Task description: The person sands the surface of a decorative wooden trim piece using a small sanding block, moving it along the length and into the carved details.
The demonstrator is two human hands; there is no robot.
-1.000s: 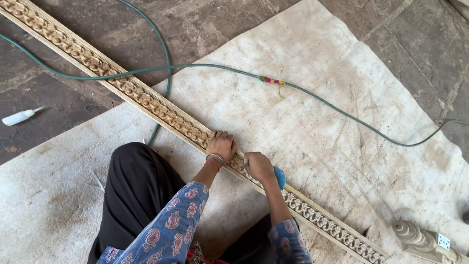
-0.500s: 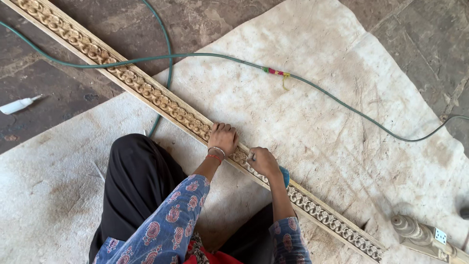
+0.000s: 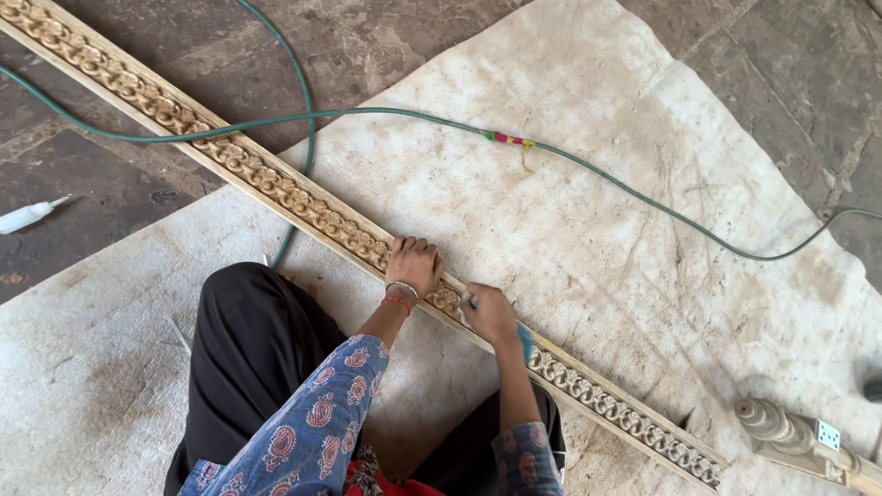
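Carved wooden moulding strip (image 3: 276, 188) ran diagonally from upper left of the frame to lower right, lying partly on bare stone floor (image 3: 119, 197), partly on a pale cloth sheet (image 3: 588, 230). Scrollwork relief showed along its whole length.

Left hand (image 3: 414, 264) lay palm-down on the strip just left of frame centre, fingers spread flat over the carving, pressing rather than gripping. Bangles and a red thread sat at the wrist.

Right hand (image 3: 489, 315) was just beside it, lower right, also on the strip. Fingers were curled around a small blue tool (image 3: 525, 341); only a blue end showed past the heel of the hand, and a small tip showed at the fingertips. Tool type could not be told.

Both forearms came up from bottom centre in blue floral sleeves (image 3: 312, 427). Black-trousered knee (image 3: 248, 349) sat left of the arms, on the cloth.

Green cable (image 3: 643, 197) crossed over the strip at upper left, ran across the cloth through the upper middle and out at the right edge. It had a red-and-green taped joint (image 3: 508, 140) near top centre. A second loop of it passed under the strip near the left hand.

White tube-shaped object (image 3: 28, 216) lay on the floor at the left edge, well apart. Turned wooden piece (image 3: 790, 432) lay at lower right, near the strip's end.
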